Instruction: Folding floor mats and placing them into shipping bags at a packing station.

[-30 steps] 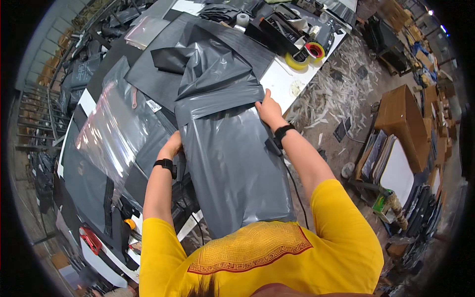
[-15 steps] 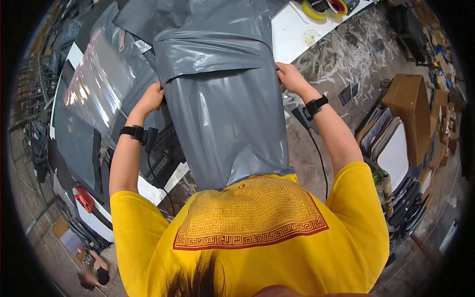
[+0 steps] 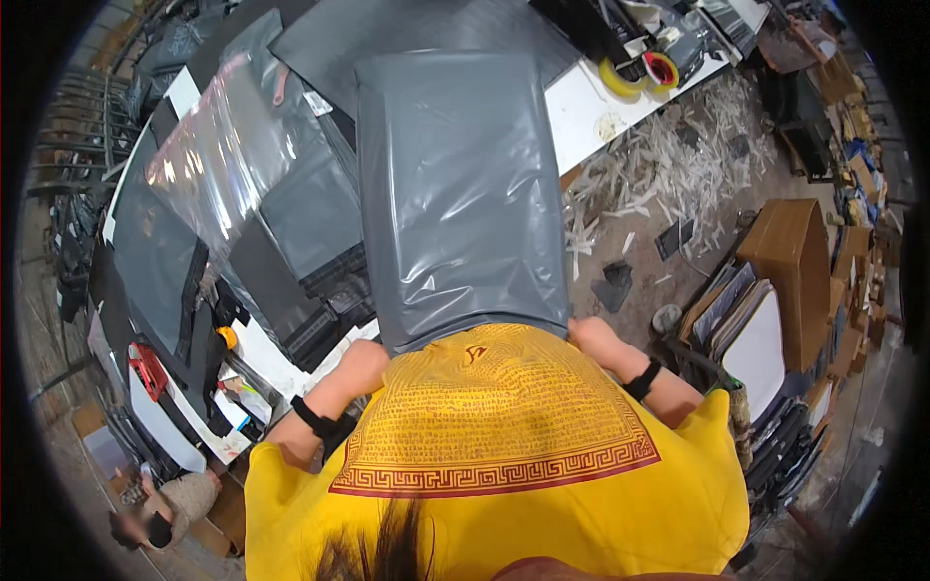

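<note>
A large grey plastic mailing bag (image 3: pixel 455 194) lies stretched out in front of me, smooth and glossy, its near edge against my yellow shirt. My left hand (image 3: pixel 362 366) is closed at the bag's near left corner. At the near right corner, my right hand (image 3: pixel 595 341) is closed too. Both hands are close to my body, with the fingertips mostly turned out of sight, and the bag's edge passes between them. Beneath its far end is a dark flat sheet (image 3: pixel 325 46).
Clear plastic film (image 3: pixel 218 160) and grey bags cover the table's left side. Yellow tape (image 3: pixel 620 79) and a red-cored tape roll (image 3: pixel 662 70) sit far right. Scraps (image 3: pixel 668 160) litter the floor beside a cardboard box (image 3: pixel 790 281). A red tool (image 3: pixel 147 373) and another person (image 3: pixel 165 513) are at left.
Both hands have come back from the bag's middle sides to its near corners. The bag's folded, bunched far part now lies flat, and its far edge shows.
</note>
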Demonstrator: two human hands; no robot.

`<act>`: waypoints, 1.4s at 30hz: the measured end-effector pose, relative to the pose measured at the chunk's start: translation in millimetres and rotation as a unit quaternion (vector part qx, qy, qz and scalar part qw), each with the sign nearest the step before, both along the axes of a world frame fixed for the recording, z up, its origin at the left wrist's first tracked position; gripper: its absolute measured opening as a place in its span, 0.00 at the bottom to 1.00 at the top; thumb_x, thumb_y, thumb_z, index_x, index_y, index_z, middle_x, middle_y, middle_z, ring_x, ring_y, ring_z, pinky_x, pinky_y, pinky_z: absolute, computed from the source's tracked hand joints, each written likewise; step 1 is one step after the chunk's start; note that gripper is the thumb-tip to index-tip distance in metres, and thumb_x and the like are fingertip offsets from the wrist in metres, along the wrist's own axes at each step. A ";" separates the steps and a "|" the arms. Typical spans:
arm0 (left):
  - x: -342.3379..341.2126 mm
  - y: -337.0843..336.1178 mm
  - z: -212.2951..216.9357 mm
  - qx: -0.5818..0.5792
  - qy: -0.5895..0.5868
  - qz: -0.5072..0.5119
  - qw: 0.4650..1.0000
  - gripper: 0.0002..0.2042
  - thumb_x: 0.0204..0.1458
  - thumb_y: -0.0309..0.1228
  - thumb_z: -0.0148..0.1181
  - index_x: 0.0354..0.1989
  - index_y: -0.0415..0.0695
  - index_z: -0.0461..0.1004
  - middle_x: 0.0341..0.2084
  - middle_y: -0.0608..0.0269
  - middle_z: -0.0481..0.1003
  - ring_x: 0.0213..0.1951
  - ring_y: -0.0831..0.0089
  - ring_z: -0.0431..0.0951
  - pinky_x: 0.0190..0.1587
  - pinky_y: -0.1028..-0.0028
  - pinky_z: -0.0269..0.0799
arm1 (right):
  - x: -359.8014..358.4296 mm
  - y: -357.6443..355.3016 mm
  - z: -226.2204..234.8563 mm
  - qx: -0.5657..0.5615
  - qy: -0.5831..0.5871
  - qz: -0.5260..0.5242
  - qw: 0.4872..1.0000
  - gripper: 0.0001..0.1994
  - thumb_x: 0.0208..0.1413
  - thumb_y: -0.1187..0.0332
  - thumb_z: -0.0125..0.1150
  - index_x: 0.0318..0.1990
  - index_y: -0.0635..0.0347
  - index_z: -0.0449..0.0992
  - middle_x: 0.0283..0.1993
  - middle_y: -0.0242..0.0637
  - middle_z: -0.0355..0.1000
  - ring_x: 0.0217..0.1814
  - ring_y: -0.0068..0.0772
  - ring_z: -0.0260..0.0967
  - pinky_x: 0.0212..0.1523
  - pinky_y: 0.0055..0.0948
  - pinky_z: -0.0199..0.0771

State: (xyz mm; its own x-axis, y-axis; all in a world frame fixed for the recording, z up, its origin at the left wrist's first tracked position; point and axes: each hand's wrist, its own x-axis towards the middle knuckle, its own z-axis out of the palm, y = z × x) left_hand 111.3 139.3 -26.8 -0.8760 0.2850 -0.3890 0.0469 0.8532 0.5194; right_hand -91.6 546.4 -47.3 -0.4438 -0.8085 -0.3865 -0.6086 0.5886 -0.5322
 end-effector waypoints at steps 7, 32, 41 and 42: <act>-102.5 -44.7 -4.8 -0.149 -0.002 -0.008 0.989 0.05 0.38 0.28 0.56 0.21 0.40 0.76 0.22 0.45 0.75 0.27 0.47 0.77 0.30 0.55 0.72 | -90.0 -39.1 -27.9 -0.012 -0.012 -0.143 0.990 0.10 0.48 0.77 0.49 0.36 0.66 0.76 0.31 0.53 0.75 0.32 0.55 0.74 0.36 0.43 0.74; -191.3 198.2 -17.7 0.143 0.217 -0.049 0.964 0.07 0.44 0.25 0.61 0.31 0.39 0.72 0.28 0.54 0.71 0.33 0.53 0.74 0.35 0.61 0.71 | 12.2 -39.1 -34.7 -0.340 -0.367 -0.523 0.690 0.06 0.59 0.75 0.54 0.37 0.69 0.75 0.32 0.36 0.77 0.32 0.26 0.74 0.35 0.21 0.73; -167.1 203.1 -35.9 0.050 0.282 0.029 0.958 0.05 0.41 0.31 0.59 0.21 0.46 0.71 0.21 0.60 0.70 0.26 0.61 0.75 0.27 0.65 0.71 | 4.9 -40.9 -29.2 -0.192 -0.149 -0.382 0.891 0.07 0.54 0.72 0.54 0.37 0.64 0.77 0.32 0.46 0.76 0.34 0.41 0.76 0.36 0.33 0.73; -161.8 209.1 -42.9 0.045 0.294 0.043 0.954 0.05 0.42 0.32 0.57 0.21 0.46 0.71 0.21 0.60 0.70 0.27 0.62 0.75 0.27 0.66 0.70 | 3.4 -37.5 -27.8 -0.169 -0.127 -0.361 0.908 0.07 0.54 0.74 0.54 0.38 0.64 0.77 0.31 0.45 0.76 0.34 0.36 0.76 0.36 0.31 0.73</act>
State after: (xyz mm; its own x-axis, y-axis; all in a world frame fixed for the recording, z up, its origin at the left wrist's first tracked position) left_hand -50.6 348.4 -69.7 -0.9567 0.2115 0.2000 0.2851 0.8197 0.4968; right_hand -88.3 508.9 -75.1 -0.8372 -0.4326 -0.3347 0.0392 0.5629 -0.8256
